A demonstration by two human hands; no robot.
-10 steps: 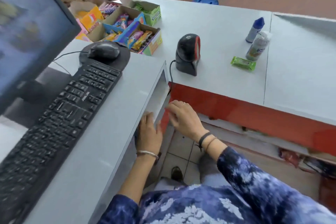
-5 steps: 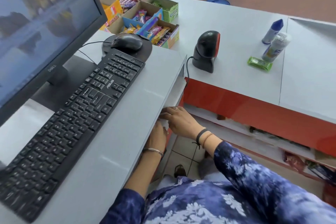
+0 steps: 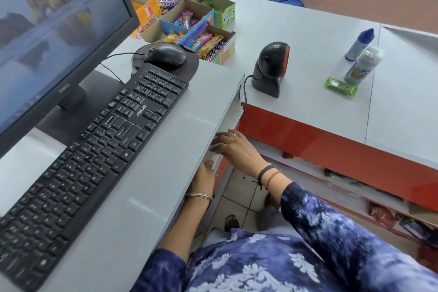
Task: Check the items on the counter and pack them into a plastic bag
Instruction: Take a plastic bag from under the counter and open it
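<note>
Three items stand on the grey counter (image 3: 296, 38) at the far right: a blue-capped bottle (image 3: 359, 44), a clear-capped bottle (image 3: 362, 66) and a green packet (image 3: 341, 86) lying flat in front of them. Both hands are far from them, at the shelf under the computer desk. My right hand (image 3: 237, 149) lies with its fingers spread on white sheets (image 3: 227, 123) in that shelf; whether these are plastic bags I cannot tell. My left hand (image 3: 203, 178) reaches in just below it, its fingers hidden under the desk edge.
A black barcode scanner (image 3: 270, 69) stands on the counter between the desk and the items. Boxes of sweets (image 3: 201, 31) sit at the back. The keyboard (image 3: 94, 149), mouse (image 3: 166, 55) and monitor (image 3: 47, 31) fill the desk on the left. Red shelves (image 3: 331, 149) run under the counter.
My right hand has moved up and forward onto the white sheets in the shelf. My left hand has slid further under the desk edge. The items on the counter have not moved.
</note>
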